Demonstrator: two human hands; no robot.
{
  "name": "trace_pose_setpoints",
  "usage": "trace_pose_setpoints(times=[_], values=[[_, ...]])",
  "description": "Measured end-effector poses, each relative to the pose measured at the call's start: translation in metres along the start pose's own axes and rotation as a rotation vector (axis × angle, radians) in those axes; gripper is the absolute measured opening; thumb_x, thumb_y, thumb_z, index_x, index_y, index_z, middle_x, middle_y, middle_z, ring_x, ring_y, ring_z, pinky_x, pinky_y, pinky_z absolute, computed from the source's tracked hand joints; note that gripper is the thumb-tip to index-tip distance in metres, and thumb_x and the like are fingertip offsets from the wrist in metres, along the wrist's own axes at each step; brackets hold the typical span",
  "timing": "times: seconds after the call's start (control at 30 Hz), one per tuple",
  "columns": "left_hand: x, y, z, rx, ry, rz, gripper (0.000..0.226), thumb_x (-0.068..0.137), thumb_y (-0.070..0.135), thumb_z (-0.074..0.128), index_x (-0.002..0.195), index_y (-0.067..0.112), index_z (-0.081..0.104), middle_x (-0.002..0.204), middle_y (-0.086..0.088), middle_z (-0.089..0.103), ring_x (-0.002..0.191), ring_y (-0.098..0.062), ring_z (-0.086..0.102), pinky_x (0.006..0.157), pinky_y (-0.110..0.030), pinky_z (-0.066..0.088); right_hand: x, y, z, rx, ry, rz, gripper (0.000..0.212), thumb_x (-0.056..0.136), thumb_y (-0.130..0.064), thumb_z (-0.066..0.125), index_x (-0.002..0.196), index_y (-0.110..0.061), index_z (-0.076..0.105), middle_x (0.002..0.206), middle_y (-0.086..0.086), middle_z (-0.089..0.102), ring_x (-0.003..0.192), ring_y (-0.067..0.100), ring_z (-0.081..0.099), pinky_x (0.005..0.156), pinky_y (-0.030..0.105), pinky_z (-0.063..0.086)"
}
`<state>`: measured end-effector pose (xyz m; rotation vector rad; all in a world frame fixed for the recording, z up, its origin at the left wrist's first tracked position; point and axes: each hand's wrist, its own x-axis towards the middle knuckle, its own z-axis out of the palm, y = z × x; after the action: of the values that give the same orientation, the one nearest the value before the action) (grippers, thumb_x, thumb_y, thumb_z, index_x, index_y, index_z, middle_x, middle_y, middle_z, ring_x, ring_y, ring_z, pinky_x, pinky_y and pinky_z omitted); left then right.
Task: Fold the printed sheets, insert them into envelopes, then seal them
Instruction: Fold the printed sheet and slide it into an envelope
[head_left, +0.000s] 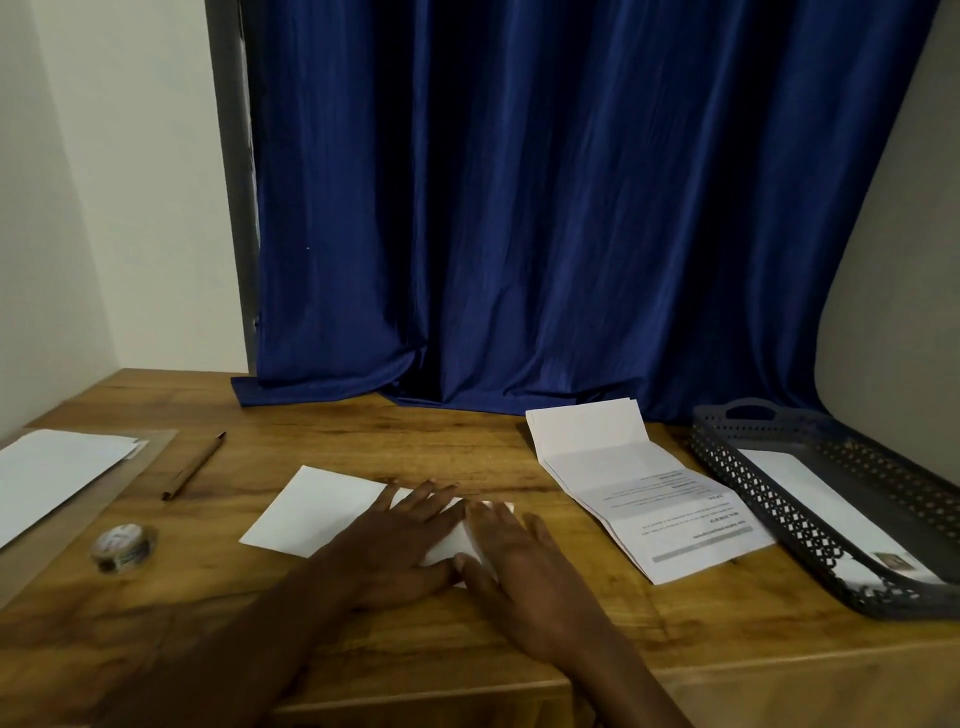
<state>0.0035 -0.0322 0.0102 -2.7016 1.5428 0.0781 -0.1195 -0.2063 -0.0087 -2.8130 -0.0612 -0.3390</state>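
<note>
Two bare hands press flat on a folded white paper sheet (332, 514) lying near the front middle of a brown wood-grain table (415, 649). The left hand (400, 551) lies palm down with its fingers straight and spread across the sheet's right half; the right hand (524, 566) lies just beside it, fingers straight and together over the sheet's right edge, the two hands touching at the thumbs. Neither hand grips anything.

To the right, a stack of printed white sheets creased in thirds (639, 488) lies partly unfolded, text side up, its far panel raised off the table. Beyond it, at the table's right edge, a dark grey perforated plastic tray (769, 499) holds a white envelope (831, 514).

At the far left, white envelopes (57, 478) rest on a flat brown board (145, 462). A brown pen (192, 466) lies just beside the board, and a small roll of clear tape (123, 546) sits near the front left. A dark blue pleated curtain (545, 208) hangs behind the table, its hem resting on the tabletop.
</note>
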Motion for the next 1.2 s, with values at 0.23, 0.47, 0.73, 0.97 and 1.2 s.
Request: trace_pose_setpoints(times=[0.23,0.47,0.73,0.97,1.2], values=[[-0.006,-0.003,-0.002,-0.188,0.065,-0.023,0.079,0.098,0.071,0.033,0.160,0.039,-0.002,0.168,0.016,-0.010,0.153,-0.003,-0.013,0.122,-0.032,-0.012,0.001,0.000,-0.003,-0.053,-0.149,0.011,0.087,0.090,-0.081,0.007,0.161,-0.031,0.012,0.168,-0.011,0.007,0.152,0.002,-0.004,0.121,0.035,-0.005],[-0.075,-0.012,-0.005,-0.084,0.115,-0.207,0.090,0.081,0.092,0.018,0.159,0.047,0.011,0.169,0.017,-0.004,0.155,-0.009,-0.005,0.126,-0.049,-0.005,-0.019,0.001,-0.015,-0.052,-0.203,0.014,0.107,0.075,-0.098,0.016,0.161,-0.035,0.004,0.168,-0.018,-0.002,0.152,0.001,-0.006,0.123,0.034,-0.005],[-0.198,-0.012,0.005,-0.152,0.162,-0.178,0.092,0.070,0.099,0.042,0.146,0.071,-0.001,0.153,0.050,-0.011,0.135,0.027,-0.018,0.118,-0.022,0.003,-0.075,-0.006,-0.033,-0.073,-0.206,-0.116,0.098,0.063,-0.102,0.040,0.146,-0.068,-0.001,0.133,-0.062,-0.028,0.113,-0.036,-0.038,0.105,0.013,-0.014],[-0.225,-0.019,0.012,-0.562,0.583,-0.085,0.042,0.086,0.035,0.069,0.127,0.041,0.068,0.131,0.019,0.067,0.124,-0.006,0.062,0.102,-0.025,0.049,-0.097,0.005,-0.043,0.409,-0.013,-0.154,0.063,0.077,-0.004,0.084,0.117,-0.051,0.071,0.130,-0.035,0.060,0.126,-0.010,0.053,0.106,0.029,0.048],[-0.167,-0.023,-0.007,-1.008,0.876,-0.399,0.032,0.078,0.039,0.076,0.106,0.048,0.065,0.097,0.032,0.073,0.088,0.008,0.070,0.060,-0.010,0.054,-0.053,0.000,-0.057,0.923,0.318,0.139,0.009,0.085,-0.035,0.074,0.086,-0.027,0.078,0.066,-0.004,0.073,0.052,0.005,0.065,0.048,0.015,0.048]])
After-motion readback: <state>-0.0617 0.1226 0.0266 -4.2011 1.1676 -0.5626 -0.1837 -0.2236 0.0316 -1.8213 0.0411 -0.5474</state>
